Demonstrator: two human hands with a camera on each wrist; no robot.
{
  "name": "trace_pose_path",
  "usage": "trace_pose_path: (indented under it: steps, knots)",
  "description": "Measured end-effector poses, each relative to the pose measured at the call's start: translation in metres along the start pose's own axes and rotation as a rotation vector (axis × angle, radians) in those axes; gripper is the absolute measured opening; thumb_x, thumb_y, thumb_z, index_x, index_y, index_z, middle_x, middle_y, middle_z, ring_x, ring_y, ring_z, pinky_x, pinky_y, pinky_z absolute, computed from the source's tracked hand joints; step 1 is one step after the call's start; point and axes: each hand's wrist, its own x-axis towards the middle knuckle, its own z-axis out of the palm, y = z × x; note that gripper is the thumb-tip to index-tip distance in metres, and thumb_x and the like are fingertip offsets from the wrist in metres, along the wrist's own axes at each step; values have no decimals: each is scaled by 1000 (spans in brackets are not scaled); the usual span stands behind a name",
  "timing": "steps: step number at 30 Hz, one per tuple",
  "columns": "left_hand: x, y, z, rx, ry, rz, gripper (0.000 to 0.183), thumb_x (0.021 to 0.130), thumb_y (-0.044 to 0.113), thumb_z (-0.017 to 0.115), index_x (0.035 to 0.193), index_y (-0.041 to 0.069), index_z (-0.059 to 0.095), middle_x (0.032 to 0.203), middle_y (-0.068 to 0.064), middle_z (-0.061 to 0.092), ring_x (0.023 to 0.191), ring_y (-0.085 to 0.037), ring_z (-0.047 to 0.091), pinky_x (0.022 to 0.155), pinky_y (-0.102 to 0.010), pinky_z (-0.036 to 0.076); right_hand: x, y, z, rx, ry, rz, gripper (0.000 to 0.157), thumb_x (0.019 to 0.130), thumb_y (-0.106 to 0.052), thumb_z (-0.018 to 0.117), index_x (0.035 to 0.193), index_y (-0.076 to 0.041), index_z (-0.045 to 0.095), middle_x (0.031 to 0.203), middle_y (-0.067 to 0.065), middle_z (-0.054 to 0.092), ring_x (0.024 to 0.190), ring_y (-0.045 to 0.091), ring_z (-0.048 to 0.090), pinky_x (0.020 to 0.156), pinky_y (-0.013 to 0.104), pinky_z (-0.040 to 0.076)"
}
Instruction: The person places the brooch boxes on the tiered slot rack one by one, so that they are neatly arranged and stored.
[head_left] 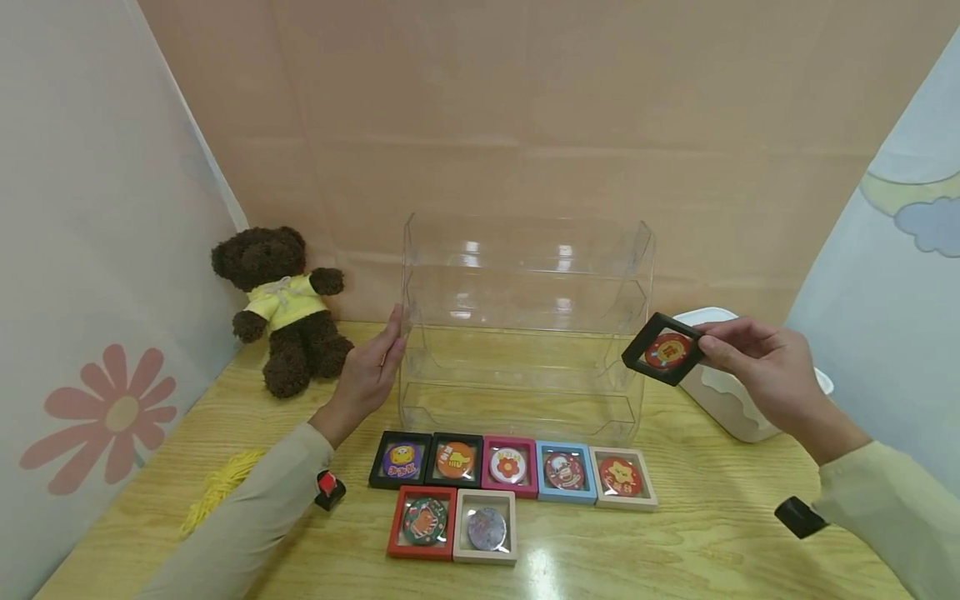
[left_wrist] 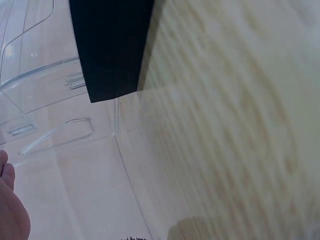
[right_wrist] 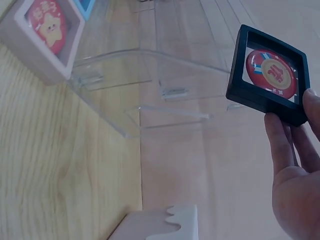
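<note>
My right hand [head_left: 772, 371] pinches a black square frame [head_left: 647, 367] by its right edge, tilted in the air beside the shelf. Inside the frame is a red round badge [right_wrist: 271, 74] with a gold centre. A clear tiered display rack [head_left: 517, 392] stands upright on the table. Against its left side rests my left hand [head_left: 367, 375], fingers extended along the edge. Several framed badges lie in front of the rack: a top row from a black frame [head_left: 382, 482] to a beige one [head_left: 648, 500], and below it a red frame [head_left: 395, 533] beside a cream frame [head_left: 510, 546].
A brown teddy bear [head_left: 288, 308] in a yellow top sits at the back left. Yellow strands [head_left: 221, 487] lie near the left sleeve. Behind my right hand is a white-and-beige container [head_left: 723, 400]. An orange backdrop [head_left: 525, 108] hangs behind the rack.
</note>
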Motion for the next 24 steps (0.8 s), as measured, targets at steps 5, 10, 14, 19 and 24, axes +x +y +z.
trace_pose_path:
  steps: [5,10,14,19,24]
  knots:
    - [0,-1,1,0,-1,-5,50,105,29,34,144,-3,34,121,-24,57,78,-32,65,71,-47,51,12,-3,11,61,7,-31,8,86,18,56,89,12,61,96,8,68,78,15,68,69,28,51]
    - [-2,-2,1,-1,-4,-10,50,105,28,34,144,-3,34,126,-22,54,84,-34,65,72,-47,51,23,-5,23,136,2,-58,9,86,19,55,88,12,61,94,10,67,78,15,66,70,27,51]
    - [-2,-2,2,2,7,0,50,105,29,34,144,-3,35,125,-22,55,77,-33,65,71,-47,51,32,-6,32,162,0,-74,7,86,20,56,88,14,60,95,11,68,79,16,67,71,29,51]
    - [-2,-3,3,4,21,16,50,105,29,34,143,-4,36,124,-23,55,72,-32,64,69,-47,51,43,-6,43,145,13,-83,3,85,17,59,88,16,59,95,12,69,80,17,67,70,31,50]
    - [-2,-3,3,17,23,14,51,105,31,33,142,-5,37,127,-23,53,84,-37,64,71,-48,51,53,-7,54,107,41,-80,6,85,12,63,89,15,60,97,11,68,80,18,67,70,31,50]
